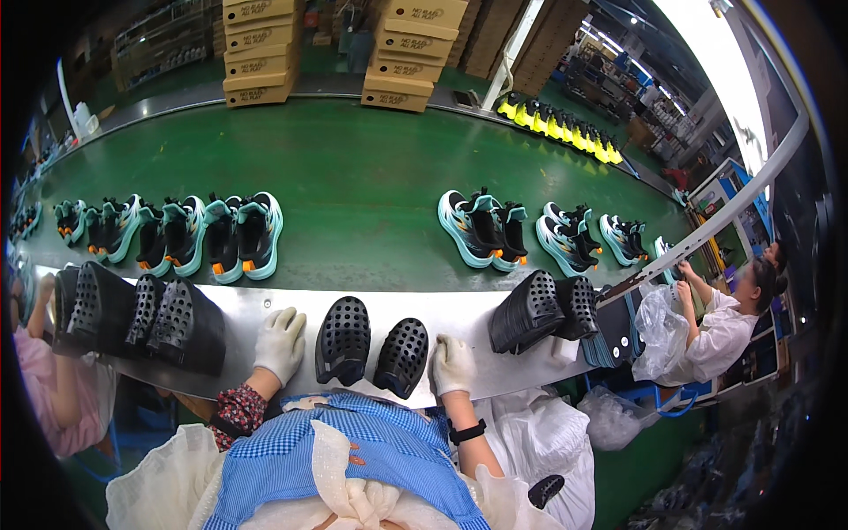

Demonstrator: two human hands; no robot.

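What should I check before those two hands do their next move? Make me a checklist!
1. Gloves on: ok. The left hand and right hand both wear white gloves.
2. Right hand not holding anything: cannot tell. Its fingers curl under.
3. Two black holey pieces within reach: ok. They sit between the hands.
4. More black pieces nearby: ok. Some sit left and right.
5. Shoes straight ahead: not ok. They stand off to both sides.

Two black perforated inserts (343, 340) stand on the near metal ledge (468, 311), between the gloved left hand (281, 344) and gloved right hand (454, 364). Teal-and-black sneakers (468, 230) line the green surface (353, 194) beyond; stacked cartons (258, 64) occupy the far edge.
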